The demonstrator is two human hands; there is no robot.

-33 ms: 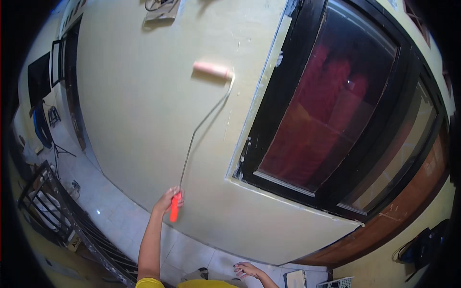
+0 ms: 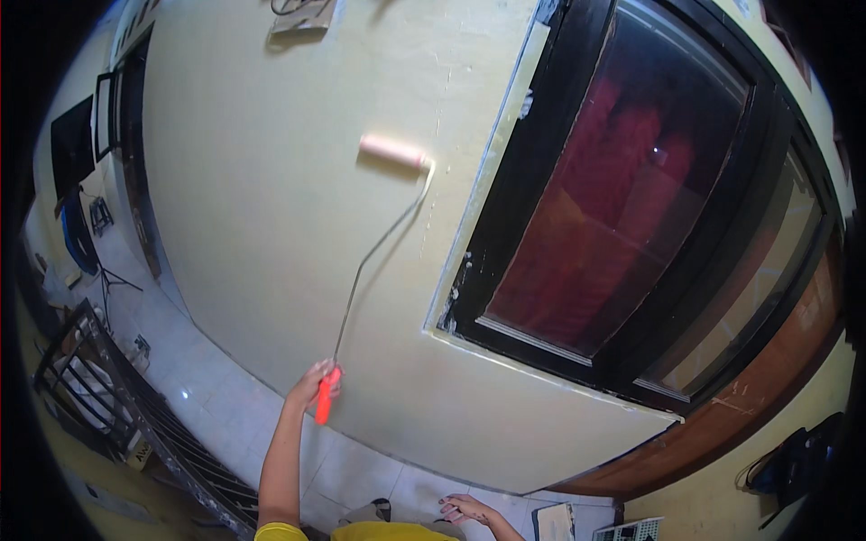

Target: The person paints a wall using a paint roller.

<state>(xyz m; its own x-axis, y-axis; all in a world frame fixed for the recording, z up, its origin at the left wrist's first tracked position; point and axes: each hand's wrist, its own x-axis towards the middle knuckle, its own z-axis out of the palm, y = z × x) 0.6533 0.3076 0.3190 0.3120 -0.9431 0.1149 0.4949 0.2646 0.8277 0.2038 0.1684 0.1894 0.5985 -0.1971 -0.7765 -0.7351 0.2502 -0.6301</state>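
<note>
My left hand (image 2: 313, 386) is closed round the orange handle of a paint roller (image 2: 391, 151). The roller's long bent metal rod runs up and right to a pale pink sleeve, which lies against the cream wall (image 2: 271, 207) left of the window. My right hand (image 2: 465, 508) hangs low by my body at the bottom of the view, its fingers apart and holding nothing; dark smudges show on its fingertips.
A dark-framed window (image 2: 613, 207) with red cloth behind the glass fills the right. At the lower left stands a black metal railing (image 2: 171, 442). A paint-marked tray (image 2: 554, 523) and a white plastic basket (image 2: 629, 529) sit on the tiled floor. A dark bag (image 2: 794, 473) hangs at the right.
The roller sleeve has moved down the wall and slightly left, and my left hand has lowered a little with it. My right hand has stayed nearly in place.
</note>
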